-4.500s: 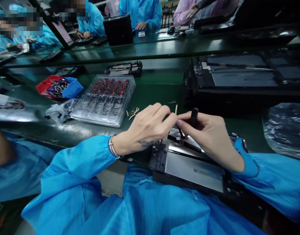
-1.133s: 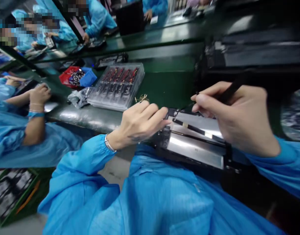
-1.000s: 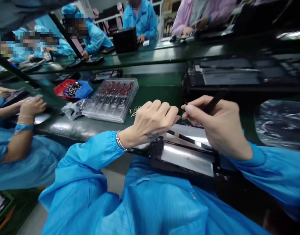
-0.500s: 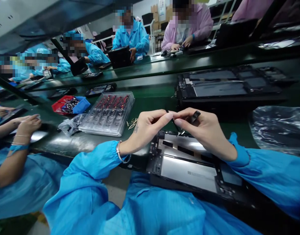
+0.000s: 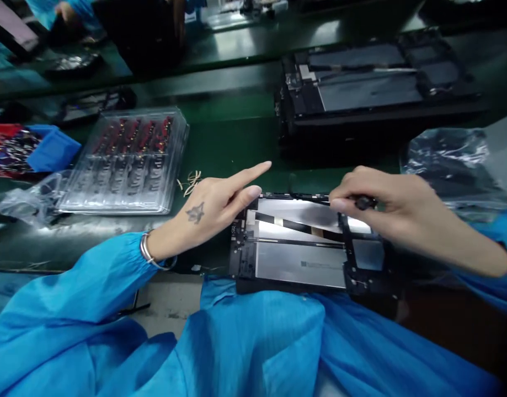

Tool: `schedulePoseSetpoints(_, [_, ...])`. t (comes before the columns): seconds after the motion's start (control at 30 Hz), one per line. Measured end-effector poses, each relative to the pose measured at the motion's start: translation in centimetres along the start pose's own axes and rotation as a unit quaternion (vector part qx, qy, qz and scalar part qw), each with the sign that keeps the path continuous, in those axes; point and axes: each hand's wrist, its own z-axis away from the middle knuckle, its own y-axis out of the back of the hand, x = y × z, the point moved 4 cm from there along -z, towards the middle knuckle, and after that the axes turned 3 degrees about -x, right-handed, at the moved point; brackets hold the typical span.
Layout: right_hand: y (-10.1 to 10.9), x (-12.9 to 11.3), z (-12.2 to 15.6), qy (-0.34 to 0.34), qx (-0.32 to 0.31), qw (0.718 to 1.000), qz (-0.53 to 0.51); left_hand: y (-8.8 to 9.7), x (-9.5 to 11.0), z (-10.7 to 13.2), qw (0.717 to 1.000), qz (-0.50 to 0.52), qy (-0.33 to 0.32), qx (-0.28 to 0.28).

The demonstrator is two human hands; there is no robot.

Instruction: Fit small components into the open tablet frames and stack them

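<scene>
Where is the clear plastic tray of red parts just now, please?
In the head view the clear plastic tray of red parts lies on the green bench, upper left, beyond the left hand and right of the blue bin.

Opened tablet chassis (image 5: 303, 259) flat at bench edge

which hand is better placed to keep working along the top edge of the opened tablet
Right hand: it holds a thin black tool at the opened tablet top edge. Left hand is empty, fingers at the left corner.

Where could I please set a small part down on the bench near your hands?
Bare green mat lies between the clear blister tray and the stacked black chassis. The open tablet, left hand and right hand crowd the front; a plastic bag fills the right.
</scene>
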Motion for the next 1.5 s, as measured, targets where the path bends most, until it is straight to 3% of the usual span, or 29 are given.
schedulePoseSetpoints(0.13, [0.2, 2.7, 1.1, -0.031, -0.079, 0.996, -0.003, -1.1, -0.3, -0.6, 0.998, -0.037, -0.046, -0.027])
schedulePoseSetpoints(0.4, [0.4, 6.3, 0.7, -0.08, -0.111, 0.99, 0.01, -4.1, 0.0, -1.9, 0.984, -0.051, -0.158, -0.073])
schedulePoseSetpoints(0.57, [0.1, 6.4, 0.0, -0.08, -0.143, 0.985, 0.045, -5.5, -0.2, -2.5, 0.976, 0.025, -0.181, -0.115])
schedulePoseSetpoints(0.77, [0.0, 6.4, -0.2, -0.09, -0.159, 0.981, 0.061, -6.5, -0.1, -2.6, 0.969, 0.022, -0.184, -0.161])
schedulePoseSetpoints(1.5, [0.0, 6.1, -0.2, -0.081, -0.142, 0.985, 0.053, -6.7, 0.5, -3.0, 0.962, -0.037, -0.219, -0.157])
